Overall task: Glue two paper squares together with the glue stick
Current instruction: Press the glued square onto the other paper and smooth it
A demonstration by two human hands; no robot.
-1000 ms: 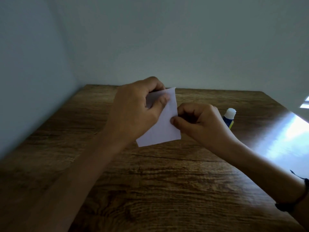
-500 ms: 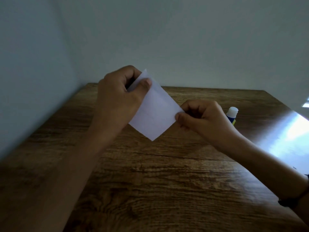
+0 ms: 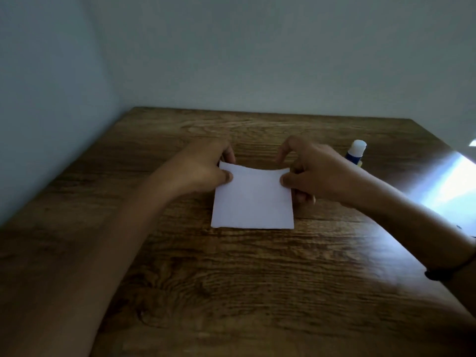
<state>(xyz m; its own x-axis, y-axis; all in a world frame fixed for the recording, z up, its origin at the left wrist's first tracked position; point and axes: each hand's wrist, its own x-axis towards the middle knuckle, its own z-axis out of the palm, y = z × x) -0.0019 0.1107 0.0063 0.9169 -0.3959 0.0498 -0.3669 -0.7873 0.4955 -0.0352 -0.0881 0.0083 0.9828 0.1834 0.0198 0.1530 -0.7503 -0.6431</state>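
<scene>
A white paper square [image 3: 253, 200] lies squarely over the middle of the wooden table [image 3: 231, 292], its near edge on the wood. My left hand [image 3: 206, 168] pinches its far left corner between thumb and fingers. My right hand [image 3: 314, 171] pinches the far right corner. I cannot tell whether it is one sheet or two stacked. The glue stick [image 3: 356, 152], blue with a white cap, stands upright just behind my right hand, partly hidden by it.
Pale walls close the table at the back and the left. A bright patch of light [image 3: 453, 186] falls on the table's right edge. A dark band [image 3: 448, 271] circles my right wrist.
The paper was held up in the air, turned like a diamond. Both hands have brought it down flat and square onto the table, each now on a far corner.
</scene>
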